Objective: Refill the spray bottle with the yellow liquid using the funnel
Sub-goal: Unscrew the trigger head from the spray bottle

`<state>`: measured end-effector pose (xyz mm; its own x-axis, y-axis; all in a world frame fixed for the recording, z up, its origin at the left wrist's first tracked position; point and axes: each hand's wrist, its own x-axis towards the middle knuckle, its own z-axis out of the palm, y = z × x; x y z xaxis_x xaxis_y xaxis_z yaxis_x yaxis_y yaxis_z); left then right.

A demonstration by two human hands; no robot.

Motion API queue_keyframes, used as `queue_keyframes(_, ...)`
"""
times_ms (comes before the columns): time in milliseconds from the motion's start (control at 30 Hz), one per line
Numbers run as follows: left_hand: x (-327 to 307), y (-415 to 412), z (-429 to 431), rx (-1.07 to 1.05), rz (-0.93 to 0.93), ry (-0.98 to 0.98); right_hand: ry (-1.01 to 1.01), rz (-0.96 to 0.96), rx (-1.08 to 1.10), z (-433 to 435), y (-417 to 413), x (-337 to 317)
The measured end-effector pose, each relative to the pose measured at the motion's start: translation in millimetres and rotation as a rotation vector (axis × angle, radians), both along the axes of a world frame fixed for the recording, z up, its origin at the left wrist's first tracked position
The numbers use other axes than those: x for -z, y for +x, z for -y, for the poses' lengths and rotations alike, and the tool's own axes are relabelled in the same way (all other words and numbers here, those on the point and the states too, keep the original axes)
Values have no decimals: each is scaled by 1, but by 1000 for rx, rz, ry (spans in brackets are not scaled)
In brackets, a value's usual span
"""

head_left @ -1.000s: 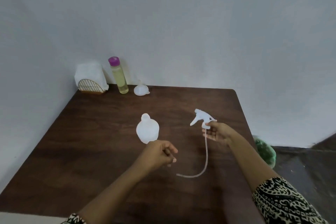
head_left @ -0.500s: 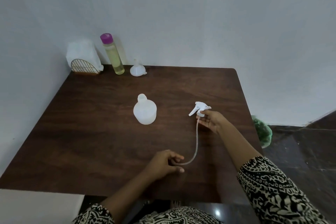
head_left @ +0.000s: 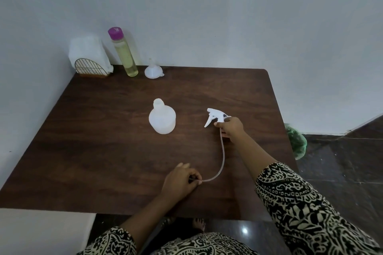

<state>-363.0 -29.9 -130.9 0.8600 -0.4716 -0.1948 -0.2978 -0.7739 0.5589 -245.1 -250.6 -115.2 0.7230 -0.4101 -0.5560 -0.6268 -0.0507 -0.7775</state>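
A translucent white spray bottle [head_left: 162, 117] stands uncapped in the middle of the dark wooden table [head_left: 103, 151]. Its white trigger head [head_left: 215, 116] lies on the table to the right, with my right hand [head_left: 230, 126] gripping its collar. A long clear dip tube [head_left: 222, 151] curves from the head toward me, and my left hand [head_left: 182, 178] pinches its free end. At the back edge stand a tall bottle of yellow liquid [head_left: 124, 54] with a purple cap and a small white funnel [head_left: 153, 70], upside down.
A napkin holder [head_left: 89, 58] with white tissue stands in the back left corner against the wall. A green bag [head_left: 296, 143] lies on the dark floor beyond the table's right edge. My foot shows under the near edge.
My right hand has lowered the trigger head onto the table. My left hand has pulled back from the bottle and taken the tube's end. The view has tilted downward.
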Motion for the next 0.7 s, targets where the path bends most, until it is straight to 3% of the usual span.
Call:
queue_keyframes(167, 5, -2, -1, -10, 26, -30, -357, -36, -192, -6, -3, 0)
queue_keyframes(267, 9, -3, -2, -19, 51, -56, -459, -50, -277, -11, -5, -2)
queue_keyframes(700, 18, -3, -13, -109, 14, -249, -422, -107, -313, -7, -18, -7)
